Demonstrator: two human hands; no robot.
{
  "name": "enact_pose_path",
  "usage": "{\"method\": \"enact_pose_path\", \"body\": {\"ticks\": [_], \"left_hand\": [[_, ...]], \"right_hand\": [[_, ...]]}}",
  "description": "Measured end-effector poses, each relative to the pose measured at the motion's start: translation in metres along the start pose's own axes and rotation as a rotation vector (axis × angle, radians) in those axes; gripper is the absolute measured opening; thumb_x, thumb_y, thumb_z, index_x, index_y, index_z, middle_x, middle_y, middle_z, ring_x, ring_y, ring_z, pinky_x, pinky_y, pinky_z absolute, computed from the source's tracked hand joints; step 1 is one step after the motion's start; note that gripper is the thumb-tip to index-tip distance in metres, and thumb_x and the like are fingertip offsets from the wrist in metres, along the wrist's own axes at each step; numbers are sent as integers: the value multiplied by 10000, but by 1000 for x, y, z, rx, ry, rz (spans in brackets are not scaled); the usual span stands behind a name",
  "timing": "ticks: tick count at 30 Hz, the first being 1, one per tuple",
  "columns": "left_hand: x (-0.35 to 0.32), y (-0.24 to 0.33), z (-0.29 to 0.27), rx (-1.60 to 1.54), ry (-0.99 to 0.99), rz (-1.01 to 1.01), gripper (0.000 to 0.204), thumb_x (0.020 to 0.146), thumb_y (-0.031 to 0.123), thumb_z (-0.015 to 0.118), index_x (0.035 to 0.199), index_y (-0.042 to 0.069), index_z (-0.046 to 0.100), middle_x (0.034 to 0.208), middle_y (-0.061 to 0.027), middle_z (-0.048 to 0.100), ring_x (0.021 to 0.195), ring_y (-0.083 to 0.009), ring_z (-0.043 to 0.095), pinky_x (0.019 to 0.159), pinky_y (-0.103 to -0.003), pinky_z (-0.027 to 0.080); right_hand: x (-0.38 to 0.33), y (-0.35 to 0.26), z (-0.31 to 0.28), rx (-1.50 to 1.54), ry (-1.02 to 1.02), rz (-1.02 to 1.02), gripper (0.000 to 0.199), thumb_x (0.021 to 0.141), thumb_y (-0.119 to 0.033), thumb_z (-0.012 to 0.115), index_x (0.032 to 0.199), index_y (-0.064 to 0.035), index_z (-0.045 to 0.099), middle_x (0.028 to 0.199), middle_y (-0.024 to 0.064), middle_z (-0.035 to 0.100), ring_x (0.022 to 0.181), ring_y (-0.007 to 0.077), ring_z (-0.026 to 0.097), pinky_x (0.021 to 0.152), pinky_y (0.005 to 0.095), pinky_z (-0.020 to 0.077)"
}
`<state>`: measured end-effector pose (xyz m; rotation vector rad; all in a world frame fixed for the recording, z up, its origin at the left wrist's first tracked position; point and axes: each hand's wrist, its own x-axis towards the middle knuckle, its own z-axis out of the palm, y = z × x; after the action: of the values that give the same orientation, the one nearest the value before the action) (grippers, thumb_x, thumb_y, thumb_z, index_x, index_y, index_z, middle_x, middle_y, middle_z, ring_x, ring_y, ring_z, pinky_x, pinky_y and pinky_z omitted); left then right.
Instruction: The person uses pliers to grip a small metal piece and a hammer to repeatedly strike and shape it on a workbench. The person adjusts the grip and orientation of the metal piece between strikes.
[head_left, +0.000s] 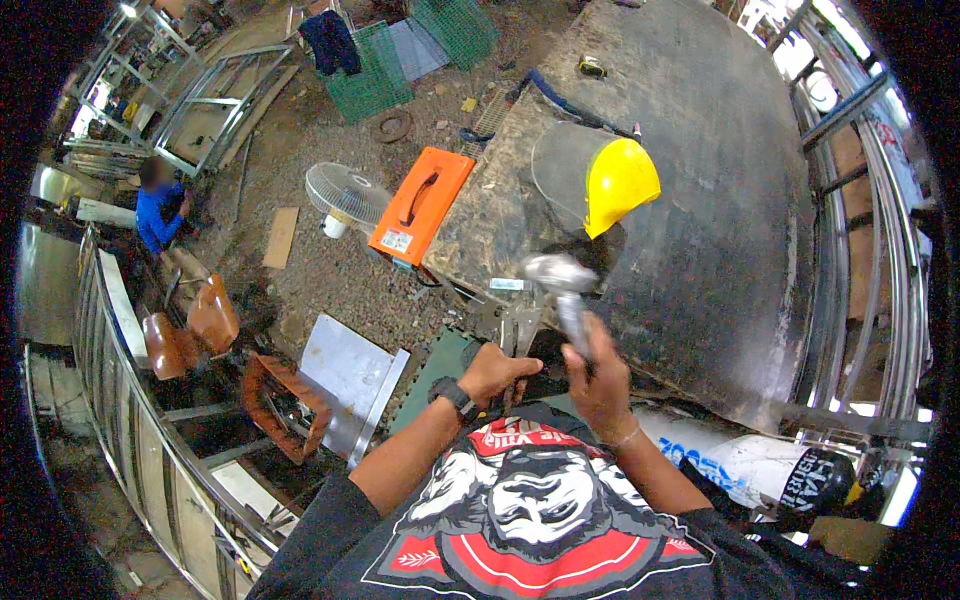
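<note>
My right hand [602,382] is closed round the handle of a hammer [572,300], whose silvery head is smeared by motion above the near left corner of the metal-topped workbench [700,260]. Just left of it, my left hand [496,373], with a watch on the wrist, grips a grey metal tool [520,325] that looks like locking pliers. Its upper end reaches the bench corner; what it bites on cannot be made out. A small pale labelled piece [507,284] lies by that corner. Beyond the hammer rests a yellow face shield [620,185] with a clear visor.
An orange case [422,205] stands at the bench's left edge, beside a white fan [350,195]. A tape measure [592,67] lies far back. White gas cylinder [715,462] at near right; metal sheet [350,375] at left. A person in blue [160,215] crouches far left.
</note>
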<state>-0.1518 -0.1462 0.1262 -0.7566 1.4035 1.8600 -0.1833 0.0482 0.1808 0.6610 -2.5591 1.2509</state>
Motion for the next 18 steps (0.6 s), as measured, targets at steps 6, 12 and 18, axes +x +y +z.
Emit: {"method": "enact_pose_path", "body": {"ticks": [6,12,18], "left_hand": [[26,-57,-19,265,170,314,316,821,313,849,849,16,744,729,-83,720,547,-184,645,521,-342,524],[-9,-8,-8,62,72,109,326,861,285,822,727,22,683,620,-81,667,485,-175,630,434,-346,489],[-23,11,-3,-50,50,34,271,872,222,801,774,-3,685,624,-77,651,454,-171,600,414,-341,472]], "right_hand": [[15,-15,11,202,-188,257,484,988,-202,643,1416,0,541,1296,258,654,1190,399,659,986,411,522],[50,-60,-33,236,28,186,508,946,-98,675,1406,69,538,1310,275,651,1191,336,677,1006,380,518],[-2,-6,6,-72,-186,130,539,966,-189,704,1437,-6,518,1279,270,657,1131,389,693,891,420,577]]}}
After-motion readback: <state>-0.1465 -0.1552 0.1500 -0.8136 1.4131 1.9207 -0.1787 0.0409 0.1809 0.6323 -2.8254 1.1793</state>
